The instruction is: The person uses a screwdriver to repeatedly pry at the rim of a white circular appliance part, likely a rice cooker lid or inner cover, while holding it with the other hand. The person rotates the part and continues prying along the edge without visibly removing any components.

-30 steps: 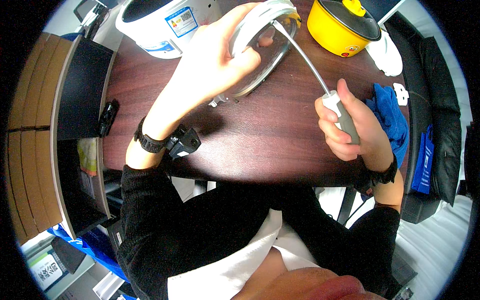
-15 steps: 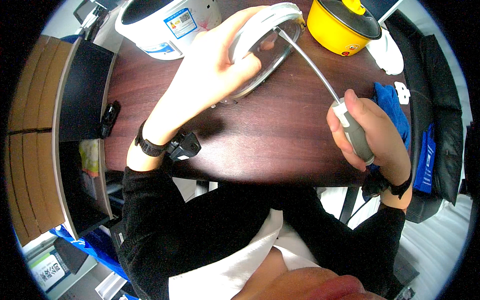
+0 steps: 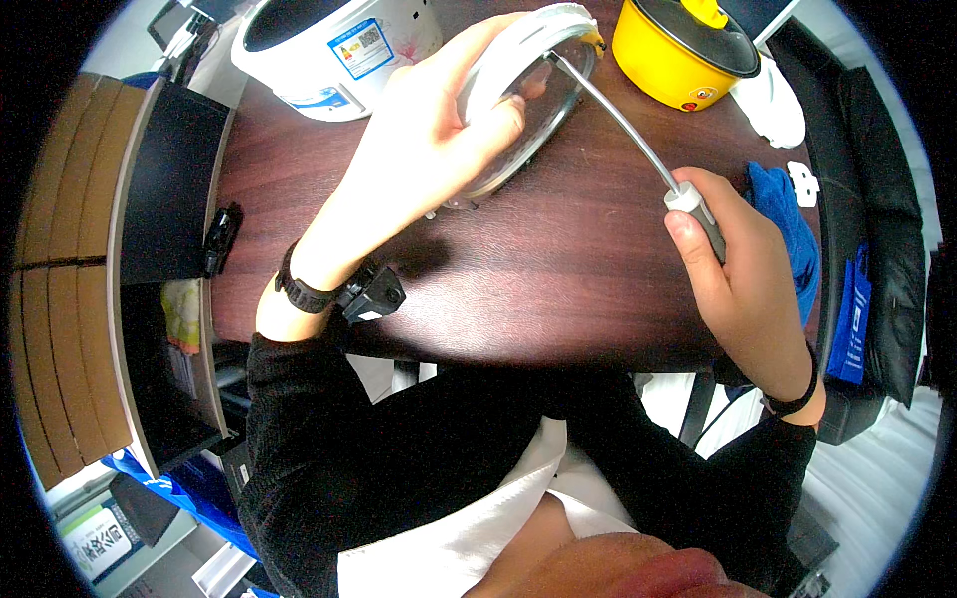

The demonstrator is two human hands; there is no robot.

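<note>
My left hand (image 3: 439, 120) grips a white rice cooker lid (image 3: 528, 45), tilted up on edge above the table, with its clear inner disc (image 3: 533, 149) turned to the right. In my right hand (image 3: 733, 254) is a screwdriver (image 3: 638, 143) with a long metal shaft and a grey and white handle. Its tip meets the underside of the lid near the upper rim; what it touches there is too small to make out. The white rice cooker body (image 3: 299, 70), lidless, stands beyond my left forearm.
A yellow electric pot (image 3: 673, 60) with a dark lid stands at the far right. Beside it lie a white object (image 3: 773, 110), a blue cloth (image 3: 783, 224) and a white plug-like piece (image 3: 802, 184). A black shelf (image 3: 169, 179) borders the brown table (image 3: 558, 269) on the left.
My right hand has turned around the screwdriver handle, thumb now lower and the wrist rolled over. The tip stays at the same place on the lid. My left hand has barely moved.
</note>
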